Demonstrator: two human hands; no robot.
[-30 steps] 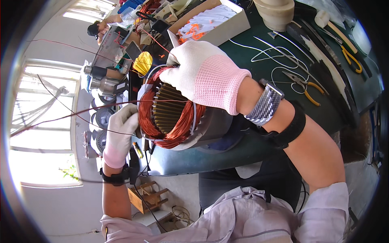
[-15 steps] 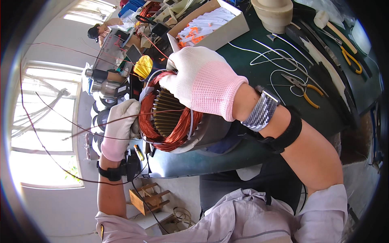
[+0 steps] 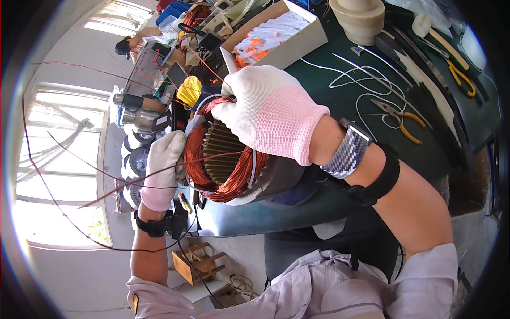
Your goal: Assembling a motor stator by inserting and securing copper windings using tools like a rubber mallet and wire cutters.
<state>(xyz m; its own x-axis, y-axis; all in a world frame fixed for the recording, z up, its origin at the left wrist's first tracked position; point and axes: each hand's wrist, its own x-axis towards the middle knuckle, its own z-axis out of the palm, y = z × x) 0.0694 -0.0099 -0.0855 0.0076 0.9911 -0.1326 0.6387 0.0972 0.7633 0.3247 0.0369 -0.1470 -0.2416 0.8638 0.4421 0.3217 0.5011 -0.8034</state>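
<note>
A motor stator (image 3: 222, 154) lies tilted on the green bench, its slotted core ringed by a thick red-brown copper winding (image 3: 234, 183) tied with white cord. My right hand (image 3: 268, 101), in a white and pink knit glove, reaches over the winding's upper rim. Its thumb is inside the ring and its fingers are bent over the coil. My left hand (image 3: 167, 157), gloved alike, is closed beside the winding's left side; whatever its fingers hold is hidden. Long dark red lead wires (image 3: 133, 183) run past the left hand and across the stator's opening.
Behind the stator stands a cardboard box (image 3: 311, 45) of white and orange strips. On the right lie orange-handled pliers (image 3: 406, 119), white cord (image 3: 345, 80), black sleeving and yellow-handled cutters (image 3: 459, 80). A yellow cup-shaped piece (image 3: 188, 91) sits left. Another person (image 3: 139, 45) is far left.
The whole view has shifted slightly. Both hands stay at the winding with nearly the same grip, and the loose lead wires have swung a little.
</note>
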